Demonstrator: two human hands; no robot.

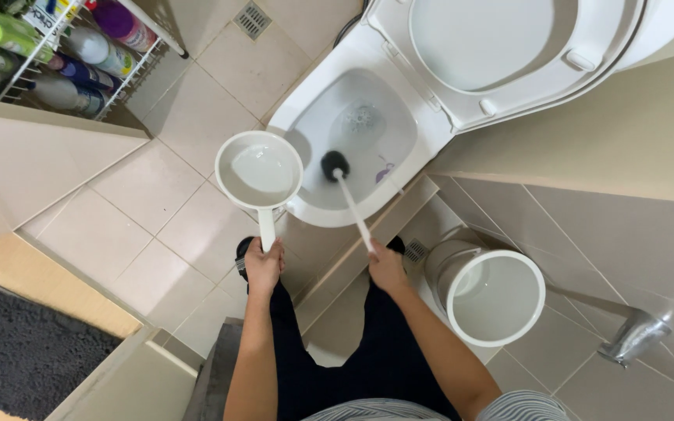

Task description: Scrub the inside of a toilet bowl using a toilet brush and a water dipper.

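Above the left hand, a white water dipper stands out on its straight handle, which the fingers wrap fully around near the lower end; the round bowl holds clear water and sits level, just beside the front rim of the toilet bowl. To the right of that grip, the right hand closes around the end of a white-handled toilet brush, whose shaft slants up and away from the fist so that the black bristle head rests inside the toilet bowl, against its near inner wall. Both fists are pressed tight on their handles, well apart from each other, with the person's dark trousers between the forearms. Beyond the brush head, the toilet seat and lid stand raised. Just right of the brush hand, a white bucket sits on the tiled floor, and farther right a metal tap juts from the wall. Far up and left of the dipper grip, a wire rack of bottles stands; down left lies a dark grey mat
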